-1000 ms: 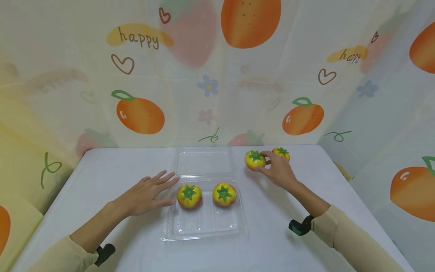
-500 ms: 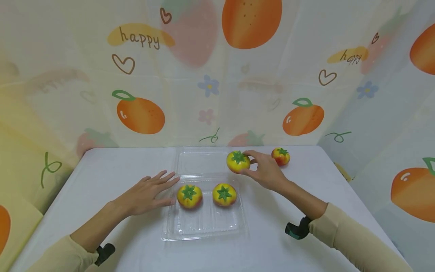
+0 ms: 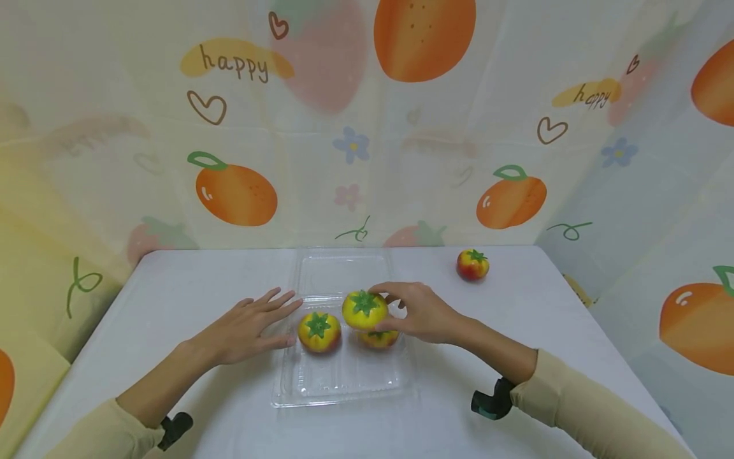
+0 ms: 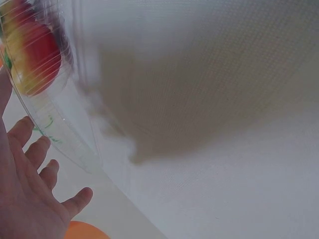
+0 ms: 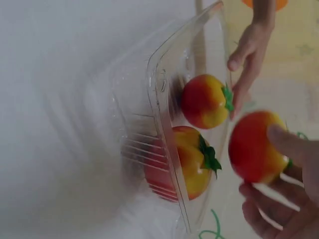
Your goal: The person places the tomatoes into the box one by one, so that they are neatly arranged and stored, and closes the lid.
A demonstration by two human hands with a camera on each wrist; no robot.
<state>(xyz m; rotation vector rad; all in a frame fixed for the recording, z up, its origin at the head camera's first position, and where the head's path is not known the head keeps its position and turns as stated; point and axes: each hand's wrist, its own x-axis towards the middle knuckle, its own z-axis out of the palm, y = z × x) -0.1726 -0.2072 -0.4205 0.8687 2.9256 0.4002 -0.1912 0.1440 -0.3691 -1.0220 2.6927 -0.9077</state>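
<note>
Yellow on top and red below, the held fruit [image 3: 365, 310] hangs over the far right part of the clear plastic container [image 3: 318, 382], under its green star-shaped leaves. The right hand's [image 3: 421, 312] grip is clamped on it, thumb on one side and fingers on the other. Half a second ago this fruit was over the lid [image 3: 338, 274], which lies laid back behind the container; a second ago it was farther right, near the outer fruit [image 3: 473, 265]. That one stays on the white surface [image 3: 355, 437], behind and to the right of the container.

Inside the container the left fruit [image 3: 319, 333] and right fruit [image 3: 381, 340] sit as before, but the held fruit now partly covers the right one from above; the right wrist view shows them apart. The left hand [image 3: 249, 331] remains at the container's left edge, fingers straight and spread; whether they touch the rim is hard to tell.
</note>
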